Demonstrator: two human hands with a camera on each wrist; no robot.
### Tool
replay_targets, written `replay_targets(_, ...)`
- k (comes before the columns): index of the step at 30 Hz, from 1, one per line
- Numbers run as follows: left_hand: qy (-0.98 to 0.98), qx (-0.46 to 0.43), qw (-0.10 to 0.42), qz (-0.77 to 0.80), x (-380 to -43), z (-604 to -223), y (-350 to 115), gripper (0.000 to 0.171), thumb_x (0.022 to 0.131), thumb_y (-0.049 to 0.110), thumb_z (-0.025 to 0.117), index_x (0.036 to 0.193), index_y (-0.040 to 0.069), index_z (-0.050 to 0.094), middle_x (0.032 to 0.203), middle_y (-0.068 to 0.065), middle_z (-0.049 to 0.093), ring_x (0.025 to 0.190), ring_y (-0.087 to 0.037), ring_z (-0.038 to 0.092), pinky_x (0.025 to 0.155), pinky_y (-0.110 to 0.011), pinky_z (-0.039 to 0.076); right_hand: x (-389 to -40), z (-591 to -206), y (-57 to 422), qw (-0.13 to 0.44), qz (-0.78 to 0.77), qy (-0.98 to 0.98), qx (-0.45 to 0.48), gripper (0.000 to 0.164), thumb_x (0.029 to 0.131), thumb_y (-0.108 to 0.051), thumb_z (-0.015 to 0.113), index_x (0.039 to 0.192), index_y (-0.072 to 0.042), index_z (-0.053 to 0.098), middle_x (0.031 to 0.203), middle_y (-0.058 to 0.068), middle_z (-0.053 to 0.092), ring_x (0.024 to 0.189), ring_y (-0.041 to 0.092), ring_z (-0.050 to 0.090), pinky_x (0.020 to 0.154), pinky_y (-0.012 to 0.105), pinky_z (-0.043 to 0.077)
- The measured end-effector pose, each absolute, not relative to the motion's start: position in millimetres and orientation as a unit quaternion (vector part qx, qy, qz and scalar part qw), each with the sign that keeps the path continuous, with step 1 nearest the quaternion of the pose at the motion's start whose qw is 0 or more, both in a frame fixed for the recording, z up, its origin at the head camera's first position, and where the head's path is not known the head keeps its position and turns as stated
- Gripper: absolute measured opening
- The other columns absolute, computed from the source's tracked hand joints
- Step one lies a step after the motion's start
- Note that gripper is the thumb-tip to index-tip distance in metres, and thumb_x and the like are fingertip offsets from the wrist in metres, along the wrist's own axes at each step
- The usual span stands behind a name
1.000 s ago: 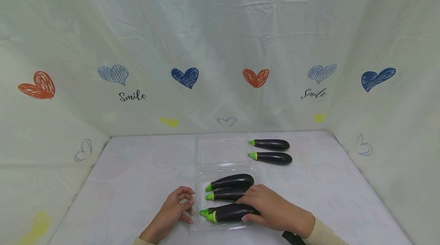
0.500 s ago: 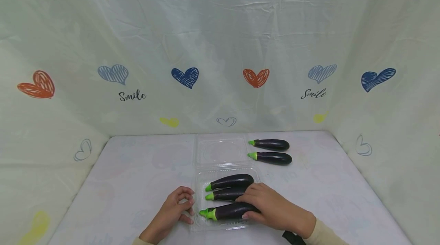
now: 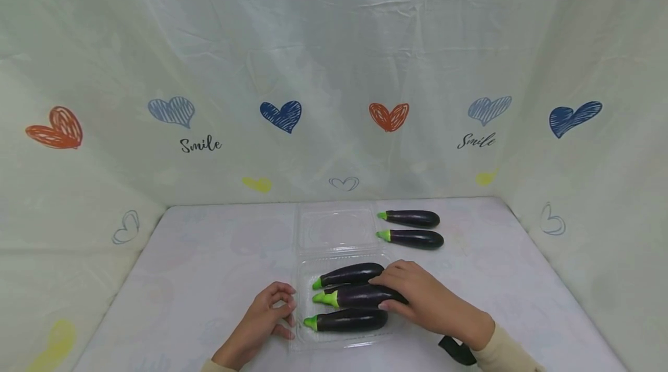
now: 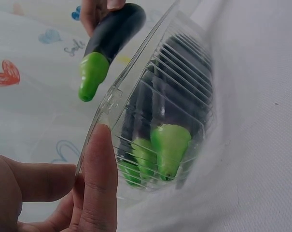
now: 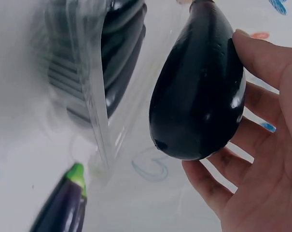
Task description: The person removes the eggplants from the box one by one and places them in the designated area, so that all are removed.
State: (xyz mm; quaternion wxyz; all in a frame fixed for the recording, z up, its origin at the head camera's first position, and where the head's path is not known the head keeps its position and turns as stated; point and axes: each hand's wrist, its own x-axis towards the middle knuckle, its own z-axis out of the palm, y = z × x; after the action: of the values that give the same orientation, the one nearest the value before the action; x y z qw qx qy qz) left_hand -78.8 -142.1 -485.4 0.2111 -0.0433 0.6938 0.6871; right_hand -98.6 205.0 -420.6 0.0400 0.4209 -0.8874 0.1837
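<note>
My right hand [image 3: 423,296] grips a dark purple eggplant [image 5: 199,92] by its thick end, fingers on one side and thumb on the other. It is held above the open clear plastic clamshell container [image 3: 308,340], its green stem end pointing left. Inside lie a far eggplant [image 3: 351,273], a near eggplant [image 3: 352,320] and a middle one mostly hidden under the held one. In the left wrist view, the held eggplant [image 4: 114,36] is raised over the container rim. My left hand [image 3: 261,320] pinches the container's left rim between thumb and finger [image 4: 100,174].
Two more eggplants, a far one [image 3: 412,219] and a closer one [image 3: 416,239], lie on the white table [image 3: 209,267] right of the container's opened lid [image 3: 336,230]. A black strap [image 3: 457,351] hangs below the right wrist. A heart-printed curtain [image 3: 334,70] encloses the table.
My right hand has moved the held eggplant away from me, from over the near eggplant to over the middle one, and slightly right. The left hand stays at the rim.
</note>
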Motion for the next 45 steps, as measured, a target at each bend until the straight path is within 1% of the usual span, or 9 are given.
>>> replay_targets(3, 0.691, -0.038, 0.212, 0.690, -78.5, -485.2, -142.6, 0.030, 0.103, -0.001, 0.058, 0.129, -0.010, 0.046, 0.099, -0.005, 0.057, 0.075, -0.019, 0.062, 0.060, -0.035, 0.063, -101.1, -418.5, 210.4, 0.051, 0.182, -0.893, 0.409, 0.032, 0.102, -0.032, 0.071, 0.130, -0.015, 0.071, 0.117, -0.010, 0.070, 0.115, 0.015, 0.062, 0.100, 0.043, 0.055)
replay_targets(10, 0.688, -0.035, 0.212, 0.694, -78.2, -483.6, -142.9, 0.028, 0.103, -0.001, 0.058, 0.127, -0.009, 0.046, 0.098, -0.005, 0.056, 0.075, -0.019, 0.062, 0.059, -0.034, 0.063, -109.2, -418.7, 224.0, 0.106, 0.176, -0.891, 0.406, 0.033, 0.097, -0.025, 0.078, 0.126, -0.012, 0.072, 0.116, -0.008, 0.071, 0.113, 0.017, 0.063, 0.096, 0.044, 0.056)
replay_targets(16, 0.689, -0.038, 0.210, 0.693, -77.4, -482.9, -142.2, 0.028, 0.103, -0.001, 0.058, 0.127, -0.008, 0.047, 0.099, -0.005, 0.056, 0.075, -0.019, 0.062, 0.059, -0.034, 0.063, -114.4, -418.8, 235.1, 0.120, 0.181, -0.899, 0.379, 0.034, 0.094, -0.021, 0.081, 0.126, -0.011, 0.073, 0.118, -0.007, 0.073, 0.113, 0.019, 0.063, 0.094, 0.045, 0.057)
replay_targets(23, 0.690, -0.039, 0.208, 0.693, -77.4, -482.3, -142.1, 0.028, 0.102, -0.002, 0.058, 0.127, -0.008, 0.047, 0.098, -0.005, 0.056, 0.075, -0.018, 0.062, 0.059, -0.035, 0.063, -118.1, -418.4, 246.7, 0.108, 0.190, -0.920, 0.327, 0.036, 0.093, -0.021, 0.081, 0.127, -0.011, 0.073, 0.121, -0.006, 0.073, 0.114, 0.019, 0.062, 0.094, 0.045, 0.058)
replay_targets(31, 0.687, -0.034, 0.209, 0.695, -77.7, -483.7, -142.5, 0.028, 0.102, -0.002, 0.058, 0.127, -0.008, 0.047, 0.098, -0.005, 0.057, 0.075, -0.019, 0.062, 0.059, -0.034, 0.063, -123.8, -423.8, 260.4, 0.101, 0.200, -0.927, 0.302, 0.037, 0.094, -0.016, 0.080, 0.129, -0.007, 0.071, 0.123, 0.002, 0.073, 0.115, 0.027, 0.065, 0.096, 0.051, 0.058)
replay_targets(38, 0.691, -0.042, 0.208, 0.691, -78.6, -484.7, -142.3, 0.029, 0.102, -0.003, 0.058, 0.128, -0.009, 0.046, 0.099, -0.006, 0.057, 0.075, -0.019, 0.062, 0.059, -0.035, 0.063, -128.6, -429.9, 272.1, 0.092, 0.199, -0.937, 0.272, 0.037, 0.094, -0.015, 0.080, 0.129, -0.005, 0.071, 0.121, 0.005, 0.072, 0.112, 0.025, 0.065, 0.094, 0.050, 0.058)
replay_targets(45, 0.689, -0.040, 0.209, 0.692, -79.2, -485.4, -142.7, 0.029, 0.103, -0.002, 0.058, 0.129, -0.009, 0.046, 0.099, -0.006, 0.057, 0.075, -0.019, 0.062, 0.059, -0.035, 0.063, -131.9, -434.0, 284.7, 0.086, 0.211, -0.943, 0.245, 0.038, 0.095, -0.013, 0.079, 0.131, -0.004, 0.070, 0.123, 0.008, 0.072, 0.118, 0.032, 0.064, 0.097, 0.054, 0.057)
